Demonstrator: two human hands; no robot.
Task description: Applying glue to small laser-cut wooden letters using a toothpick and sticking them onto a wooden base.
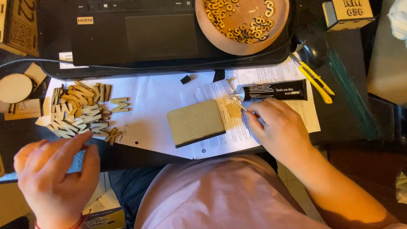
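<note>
White printed paper sheets (pixel 152 95) cover the middle of the dark desk (pixel 356 114); tiled floor shows at lower right, below your pink shirt.

Counts:
- 1 closed black laptop (pixel 140 34) at the top edge, with 1 round wooden dish (pixel 220 40) of small wooden cut-outs sitting on its right corner. The cut-outs are too many and too small to count.
- 1 pile of wooden letters (pixel 80 112) on the left of the paper; pieces overlap, so no exact count.
- 1 rectangular wooden plaque (pixel 196 123), lying flat near the paper's centre, slightly tilted, with faint shapes on its face.
- 1 black glue tube (pixel 275 90), lying on its side, nozzle pointing left, just above your right hand.
- 1 yellow utility knife (pixel 316 80), right of the tube.
- 1 round wooden disc (pixel 15 88) at far left.
- 1 small wooden box (pixel 347 15) at top right.

Your right hand (pixel 280 129) rests on the paper just right of the plaque, fingertips pinching a thin clear stick (pixel 237 103) whose tip lies by the tube's nozzle.

Your left hand (pixel 55 178) hovers off the desk's front edge, below the letter pile, fingers loosely curled together, thumb extended; I cannot tell whether it holds anything.
</note>
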